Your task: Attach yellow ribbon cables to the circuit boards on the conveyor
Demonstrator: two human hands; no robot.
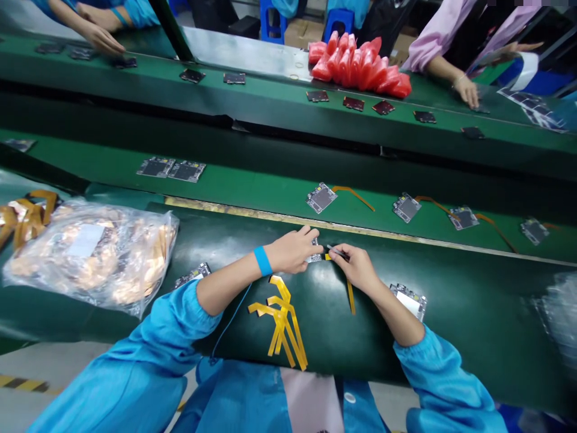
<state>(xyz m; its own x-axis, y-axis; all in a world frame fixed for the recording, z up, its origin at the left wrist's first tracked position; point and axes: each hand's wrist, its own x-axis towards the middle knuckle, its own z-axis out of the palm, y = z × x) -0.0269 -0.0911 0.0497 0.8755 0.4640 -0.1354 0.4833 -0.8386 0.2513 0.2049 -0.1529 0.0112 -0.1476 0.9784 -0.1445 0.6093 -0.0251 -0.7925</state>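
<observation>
My left hand is closed on a small circuit board, mostly covered by the fingers. At the board's right edge, my right hand pinches a dark, slim tool that looks like tweezers. Its tip is by the end of an orange flex cable, whose strip hangs down below the right hand; whether the cable is joined to the board cannot be made out. Nearer to me lies a loose pile of yellow-orange flex cables. A blue band with a cord is round my left wrist.
One board lies behind my left forearm, another beside my right one. A plastic bag of flex cables sits left. Beyond the ledge, a green belt carries boards, some with cables. Co-workers' hands and red bags are farther back.
</observation>
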